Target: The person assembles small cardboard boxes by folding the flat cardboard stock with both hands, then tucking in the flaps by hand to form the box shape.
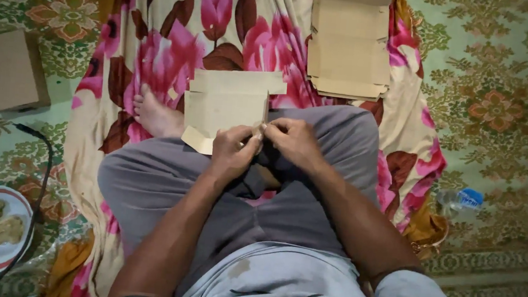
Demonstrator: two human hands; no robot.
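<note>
Sitting cross-legged, your left hand (232,152) and right hand (293,141) pinch a flat brown cardboard blank's (226,107) near edge; a stack of flat brown cardboard sheets (349,44) lies beyond your fingertips, unobstructed.

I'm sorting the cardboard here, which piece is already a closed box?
The brown box on the green carpet at far left. The stack ahead and the piece in the hands are flat.

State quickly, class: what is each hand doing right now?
Left hand: closed, pinching the near edge of the flat cardboard piece.
Right hand: closed, pinching the same cardboard edge beside it.
</note>
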